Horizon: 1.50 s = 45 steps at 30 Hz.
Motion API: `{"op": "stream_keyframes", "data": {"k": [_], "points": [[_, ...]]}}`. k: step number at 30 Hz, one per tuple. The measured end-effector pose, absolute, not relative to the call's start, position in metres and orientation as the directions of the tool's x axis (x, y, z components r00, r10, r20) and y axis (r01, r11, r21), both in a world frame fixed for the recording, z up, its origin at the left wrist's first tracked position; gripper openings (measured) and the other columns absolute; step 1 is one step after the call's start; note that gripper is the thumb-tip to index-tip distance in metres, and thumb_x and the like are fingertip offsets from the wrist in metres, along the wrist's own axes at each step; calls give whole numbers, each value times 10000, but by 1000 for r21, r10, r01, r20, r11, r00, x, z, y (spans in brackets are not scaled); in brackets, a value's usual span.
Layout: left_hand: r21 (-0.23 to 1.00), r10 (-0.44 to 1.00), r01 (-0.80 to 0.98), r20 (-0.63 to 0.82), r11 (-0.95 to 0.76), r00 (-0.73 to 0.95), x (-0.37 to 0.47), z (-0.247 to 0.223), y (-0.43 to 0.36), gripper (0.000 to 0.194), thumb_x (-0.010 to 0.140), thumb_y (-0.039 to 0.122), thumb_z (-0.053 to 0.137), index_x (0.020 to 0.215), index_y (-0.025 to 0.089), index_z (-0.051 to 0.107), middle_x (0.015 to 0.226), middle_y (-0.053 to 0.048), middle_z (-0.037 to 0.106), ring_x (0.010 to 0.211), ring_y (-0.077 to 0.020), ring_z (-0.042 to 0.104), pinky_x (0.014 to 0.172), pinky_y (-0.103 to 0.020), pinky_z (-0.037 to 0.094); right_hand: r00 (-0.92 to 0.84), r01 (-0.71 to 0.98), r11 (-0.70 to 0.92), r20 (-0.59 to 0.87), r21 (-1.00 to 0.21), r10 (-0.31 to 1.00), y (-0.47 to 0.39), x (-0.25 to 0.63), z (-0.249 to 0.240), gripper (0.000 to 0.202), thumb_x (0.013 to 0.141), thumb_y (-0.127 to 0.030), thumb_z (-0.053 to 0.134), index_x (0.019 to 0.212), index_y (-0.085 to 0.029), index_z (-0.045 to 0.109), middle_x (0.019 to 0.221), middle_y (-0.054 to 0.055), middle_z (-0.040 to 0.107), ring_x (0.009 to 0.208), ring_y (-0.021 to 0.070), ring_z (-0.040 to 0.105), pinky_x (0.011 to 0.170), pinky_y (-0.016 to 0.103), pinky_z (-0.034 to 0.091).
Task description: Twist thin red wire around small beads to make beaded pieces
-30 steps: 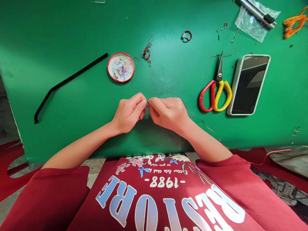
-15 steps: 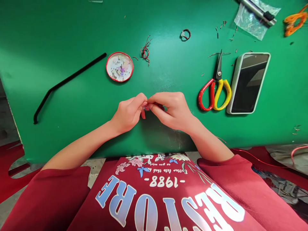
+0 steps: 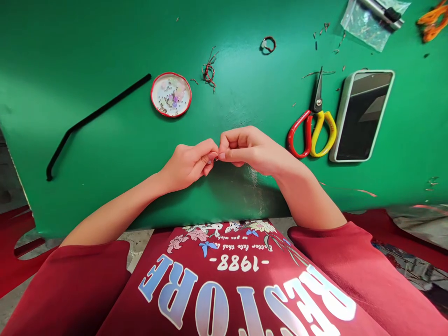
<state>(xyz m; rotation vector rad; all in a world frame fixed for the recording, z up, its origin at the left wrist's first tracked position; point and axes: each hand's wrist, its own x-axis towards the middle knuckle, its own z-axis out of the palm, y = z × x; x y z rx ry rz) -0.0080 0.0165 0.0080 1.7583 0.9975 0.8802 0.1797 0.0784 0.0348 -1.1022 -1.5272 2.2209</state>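
Observation:
My left hand (image 3: 192, 164) and my right hand (image 3: 250, 150) meet at the fingertips over the near part of the green table (image 3: 115, 154). Both are pinched closed around something tiny and reddish between them, too small to make out. Beyond my left hand lies a red-rimmed lid (image 3: 171, 94) holding tiny beads and pale and purple pieces. A tangle of dark red cord (image 3: 209, 73) lies just right of the lid. Farther back is a small dark red cord ring (image 3: 269, 45) with a pale bead.
Scissors with red and yellow handles (image 3: 317, 116) lie beside a phone (image 3: 363, 116) on the right. A black bent rod (image 3: 96, 114) is at the left. A plastic bag (image 3: 376, 23) with a metal tube and orange cord (image 3: 433, 22) occupy the back right.
My right hand has turned, its wrist more bent, and its fingers have curled in. A thin reddish strand now shows right of my right forearm. The view has shifted slightly.

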Motion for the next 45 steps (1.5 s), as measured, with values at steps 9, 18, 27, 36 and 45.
{"op": "stream_keyframes", "data": {"k": [9,18,27,36,45], "points": [[988,896,68,-153,137,417,-9,10,15,329,1024,461,456,823,202,482,536,61,604,325,-30,462,393,-159,377,-751,68,-595,-434,-801,498,73,178,21,267,776,-201,748,674,-168,504,482,-123,367,420,3,226,376,175,176],[925,958,363,3,-111,288,-5,11,14,220,985,176,468,767,188,495,463,104,581,315,-20,505,436,-130,383,-539,287,-155,-293,-945,790,57,168,19,188,777,-126,576,633,-187,473,487,-92,384,459,37,301,454,212,222],[863,976,483,48,-147,211,-2,10,11,253,966,169,469,717,203,504,387,107,529,301,-57,506,423,-180,381,-544,639,631,321,-440,775,33,160,0,195,859,-100,423,696,-206,437,505,-59,370,453,82,280,478,253,184],[947,925,172,-306,271,224,-6,21,18,304,961,240,519,660,198,507,382,78,553,237,-67,446,288,-194,297,-720,489,871,540,-51,436,43,166,-6,322,963,-74,419,695,-198,546,504,-42,376,479,112,326,472,298,230],[874,861,-186,-367,449,353,-12,15,22,436,879,583,658,770,187,512,481,43,614,268,-88,516,240,-160,257,-528,454,836,663,-308,531,50,169,-6,114,954,-155,550,851,-201,560,576,-46,501,519,95,400,544,248,346]]}}
